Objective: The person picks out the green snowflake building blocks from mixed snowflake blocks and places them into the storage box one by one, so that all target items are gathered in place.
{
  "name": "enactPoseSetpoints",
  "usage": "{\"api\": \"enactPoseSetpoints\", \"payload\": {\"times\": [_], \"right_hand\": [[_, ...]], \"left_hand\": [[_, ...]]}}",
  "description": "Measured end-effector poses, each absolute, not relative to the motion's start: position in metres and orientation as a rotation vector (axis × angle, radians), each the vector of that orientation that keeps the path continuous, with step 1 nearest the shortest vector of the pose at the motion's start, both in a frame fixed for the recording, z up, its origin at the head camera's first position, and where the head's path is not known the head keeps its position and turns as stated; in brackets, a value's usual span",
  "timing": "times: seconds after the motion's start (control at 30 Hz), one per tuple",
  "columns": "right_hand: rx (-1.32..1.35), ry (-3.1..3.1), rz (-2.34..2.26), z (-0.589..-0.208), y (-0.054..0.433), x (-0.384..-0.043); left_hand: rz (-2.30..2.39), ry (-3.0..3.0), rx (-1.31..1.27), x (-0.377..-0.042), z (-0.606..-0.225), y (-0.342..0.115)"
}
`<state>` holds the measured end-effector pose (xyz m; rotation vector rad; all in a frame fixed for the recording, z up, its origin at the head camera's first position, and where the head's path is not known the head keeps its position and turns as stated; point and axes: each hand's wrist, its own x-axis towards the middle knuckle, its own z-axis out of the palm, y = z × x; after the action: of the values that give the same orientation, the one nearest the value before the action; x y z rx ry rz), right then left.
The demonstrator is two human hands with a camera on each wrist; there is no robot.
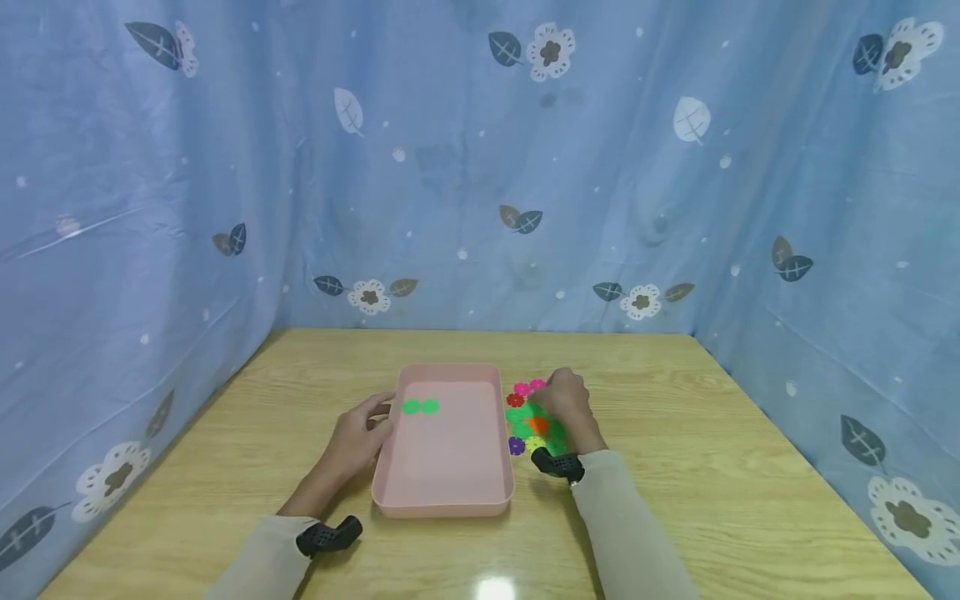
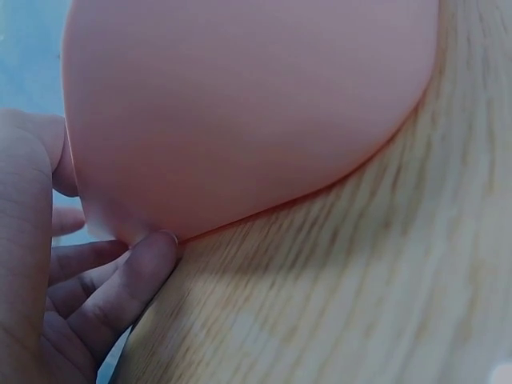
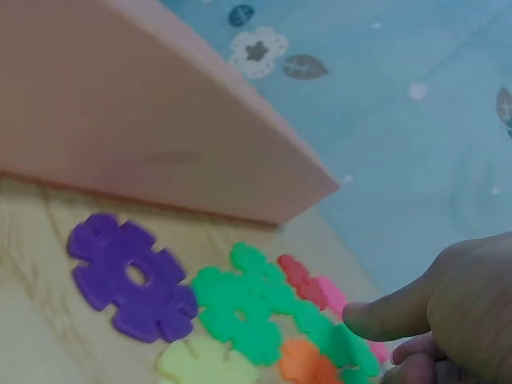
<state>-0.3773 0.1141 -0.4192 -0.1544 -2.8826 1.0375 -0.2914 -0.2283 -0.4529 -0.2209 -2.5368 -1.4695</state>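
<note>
A shallow pink tray [image 1: 453,467] sits on the table, two green flower-shaped discs [image 1: 420,407] lying side by side inside it near the upper left. My left hand [image 1: 362,429] holds the tray's left side, with fingers at the rim and against the outer wall in the left wrist view. To the tray's right is a cluster of flower-shaped plastic discs: green [image 3: 240,316], purple [image 3: 134,278], orange [image 3: 306,362], red [image 3: 302,282], yellow [image 3: 206,364] and pink ones. My right hand [image 1: 566,400] reaches over this cluster, fingers bent down; I cannot tell whether they pinch a disc.
Blue curtains [image 1: 450,167] with flowers and leaves close off the back and both sides of the wooden table [image 1: 712,467]. A black camera band [image 1: 328,536] is on the left wrist, another [image 1: 557,464] on the right.
</note>
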Motion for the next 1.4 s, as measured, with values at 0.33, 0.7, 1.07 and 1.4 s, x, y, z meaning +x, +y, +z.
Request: {"api": "enactPoseSetpoints", "payload": {"times": [0.33,0.7,1.07,1.4], "right_hand": [[-0.158,-2.910,0.918,-0.423,0.108,-0.380],[-0.119,-2.893,0.961,-0.423,0.110,-0.381],[-0.040,-2.751,1.096,-0.416,0.105,-0.377],[0.052,-2.573,1.287,-0.394,0.086,-0.373]], "left_hand": [[-1.441,-2.548,-0.228,-0.293,-0.453,-0.228],[-1.409,-2.557,-0.226,-0.293,-0.453,-0.228],[-1.415,-2.551,-0.239,-0.292,-0.455,-0.229],[-1.531,-2.525,-0.262,-0.293,-0.453,-0.229]]}}
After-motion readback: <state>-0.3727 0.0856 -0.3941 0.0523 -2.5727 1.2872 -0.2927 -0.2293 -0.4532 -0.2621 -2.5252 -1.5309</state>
